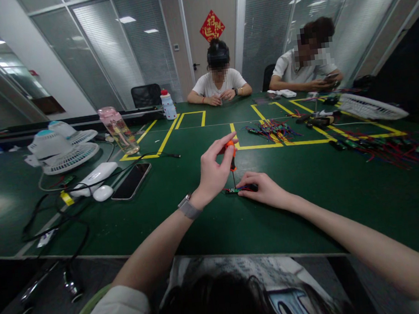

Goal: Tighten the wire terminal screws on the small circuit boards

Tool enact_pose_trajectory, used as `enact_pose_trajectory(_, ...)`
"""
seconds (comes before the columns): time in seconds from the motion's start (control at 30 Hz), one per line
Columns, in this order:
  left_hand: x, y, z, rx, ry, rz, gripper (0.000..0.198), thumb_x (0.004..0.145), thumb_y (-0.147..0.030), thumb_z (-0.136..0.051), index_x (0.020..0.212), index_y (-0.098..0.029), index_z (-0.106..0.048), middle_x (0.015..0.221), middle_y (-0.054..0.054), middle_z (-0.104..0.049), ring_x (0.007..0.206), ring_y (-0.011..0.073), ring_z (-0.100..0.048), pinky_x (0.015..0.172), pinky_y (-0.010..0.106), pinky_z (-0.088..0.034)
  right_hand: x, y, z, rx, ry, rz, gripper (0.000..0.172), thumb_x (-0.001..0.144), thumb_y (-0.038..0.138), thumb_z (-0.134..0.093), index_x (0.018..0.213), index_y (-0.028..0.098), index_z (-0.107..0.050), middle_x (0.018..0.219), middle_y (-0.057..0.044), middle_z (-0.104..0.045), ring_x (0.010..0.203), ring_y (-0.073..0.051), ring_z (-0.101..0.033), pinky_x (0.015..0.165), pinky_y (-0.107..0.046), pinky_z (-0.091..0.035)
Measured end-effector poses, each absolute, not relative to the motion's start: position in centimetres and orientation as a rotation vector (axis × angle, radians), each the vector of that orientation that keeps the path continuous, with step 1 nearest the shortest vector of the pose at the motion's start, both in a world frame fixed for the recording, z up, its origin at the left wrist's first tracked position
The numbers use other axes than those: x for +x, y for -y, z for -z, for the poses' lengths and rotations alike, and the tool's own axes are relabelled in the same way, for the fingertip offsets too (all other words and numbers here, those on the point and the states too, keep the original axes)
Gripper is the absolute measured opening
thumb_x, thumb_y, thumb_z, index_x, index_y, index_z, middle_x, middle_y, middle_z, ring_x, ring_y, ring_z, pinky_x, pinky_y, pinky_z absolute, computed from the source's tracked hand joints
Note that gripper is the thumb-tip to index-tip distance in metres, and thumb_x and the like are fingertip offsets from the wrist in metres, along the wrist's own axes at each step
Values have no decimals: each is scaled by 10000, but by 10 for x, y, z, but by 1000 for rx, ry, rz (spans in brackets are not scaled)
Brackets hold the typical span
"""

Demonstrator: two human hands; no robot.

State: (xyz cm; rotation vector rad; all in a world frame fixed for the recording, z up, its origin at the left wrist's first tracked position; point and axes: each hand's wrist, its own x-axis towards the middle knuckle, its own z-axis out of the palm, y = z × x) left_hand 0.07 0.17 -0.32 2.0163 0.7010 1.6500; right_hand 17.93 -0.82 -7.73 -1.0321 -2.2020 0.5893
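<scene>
My left hand (pixel 214 171) is closed around the orange handle of a small screwdriver (pixel 231 155), which stands upright with its tip down on a small green circuit board (pixel 231 190) on the green table (pixel 186 219). My right hand (pixel 263 189) lies on the table just right of the tip, fingers pinching the board to hold it. A watch sits on my left wrist.
A phone (pixel 131 181), white mouse (pixel 103 192), cables, two white fans (pixel 59 150) and a pink bottle (pixel 119 130) lie at left. Wire bundles (pixel 274 131) and more parts lie at right. Two people sit at the far side. Yellow tape lines mark the table.
</scene>
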Motion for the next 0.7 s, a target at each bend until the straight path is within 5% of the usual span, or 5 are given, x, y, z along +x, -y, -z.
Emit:
enact_pose_trajectory(0.13, 0, -3, 3, 2084, -830, -1744, 193, 847, -270, -663, 1031, -220, -696, 911, 21, -595, 825, 125, -576, 760, 248, -489, 179, 8, 77, -1040, 2205, -594, 129, 810, 225, -686, 910, 175, -751, 859, -65, -664, 808, -194, -637, 774, -330, -505)
enact_pose_trajectory(0.33, 0, -4, 5, 2017, -671, -1585, 342, 988, -228, -388, 1291, -233, -547, 1157, 62, -620, 956, 131, -614, 853, 278, -486, 179, 9, 77, -1039, 2195, -607, 133, 812, 228, -685, 915, 178, -753, 865, -65, -665, 804, -189, -636, 784, -332, -507)
enact_pose_trajectory(0.53, 0, -2, 2, 2115, -831, -1702, 202, 875, -266, -621, 1061, -214, -684, 929, 28, -575, 835, 129, -557, 778, 259, -479, 179, 9, 77, -1032, 2192, -600, 131, 811, 240, -685, 905, 182, -754, 860, -61, -668, 794, -190, -639, 763, -324, -505)
enact_pose_trajectory(0.7, -1, -2, 3, 2089, -698, -1612, 317, 985, -246, -397, 1224, -221, -603, 1163, 73, -593, 1007, 147, -587, 898, 303, -473, 179, 9, 75, -1044, 2193, -609, 135, 810, 233, -685, 913, 178, -753, 868, -65, -667, 802, -191, -639, 778, -332, -507)
